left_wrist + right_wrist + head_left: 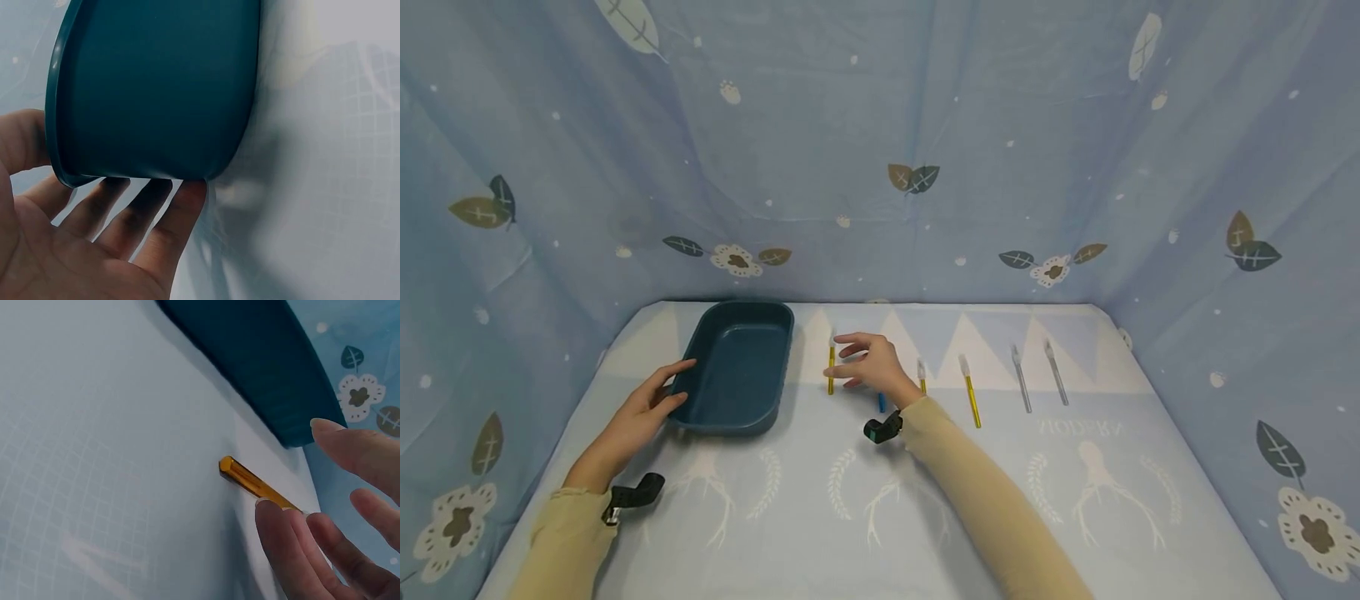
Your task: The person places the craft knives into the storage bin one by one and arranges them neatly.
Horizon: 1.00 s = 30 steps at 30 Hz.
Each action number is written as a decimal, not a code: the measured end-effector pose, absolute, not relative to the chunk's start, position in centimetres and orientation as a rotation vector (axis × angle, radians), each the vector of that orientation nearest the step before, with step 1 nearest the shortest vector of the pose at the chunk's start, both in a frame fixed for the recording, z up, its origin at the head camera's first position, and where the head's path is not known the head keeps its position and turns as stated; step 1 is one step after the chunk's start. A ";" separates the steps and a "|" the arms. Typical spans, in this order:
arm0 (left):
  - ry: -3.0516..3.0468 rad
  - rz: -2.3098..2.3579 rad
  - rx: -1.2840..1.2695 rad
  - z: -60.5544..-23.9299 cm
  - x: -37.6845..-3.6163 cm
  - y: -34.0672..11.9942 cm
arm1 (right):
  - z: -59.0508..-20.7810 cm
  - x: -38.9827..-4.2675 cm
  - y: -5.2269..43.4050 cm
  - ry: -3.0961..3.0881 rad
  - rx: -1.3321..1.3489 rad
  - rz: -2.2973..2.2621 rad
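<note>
My left hand [636,417] holds the near left side of a dark teal plastic tub [730,427]. In the left wrist view its fingers lie along the tub's outer wall [156,94], the thumb at the rim. Over the table, my right hand [872,367] hovers with spread, slightly bent fingers around a slim yellow craft knife [831,382] with a clear cap. The right wrist view shows the yellow handle [247,479] lying on the cloth below the fingertips, nothing gripped. Partly under this hand lies a blue-handled knife [882,402].
Right of the right hand lie a partly hidden yellow knife [922,387], another yellow knife [973,404] and two silver ones [1022,387], [1057,377] with pale caps. A pale patterned cloth [790,517] covers the table. Blue printed curtains [820,150] enclose it.
</note>
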<state>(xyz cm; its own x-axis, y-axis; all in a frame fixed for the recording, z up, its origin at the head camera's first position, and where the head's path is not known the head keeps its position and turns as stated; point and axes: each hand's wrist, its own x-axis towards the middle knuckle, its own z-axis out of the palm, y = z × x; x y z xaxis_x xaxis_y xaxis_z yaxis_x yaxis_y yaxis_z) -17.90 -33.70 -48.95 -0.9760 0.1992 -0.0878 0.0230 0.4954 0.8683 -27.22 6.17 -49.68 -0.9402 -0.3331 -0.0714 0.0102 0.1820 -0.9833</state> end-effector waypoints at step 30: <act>2.534 1.528 0.157 -49.2 -17.9 -34.1 | -50.8 -28.7 3.1 2.393 -0.152 -1.612</act>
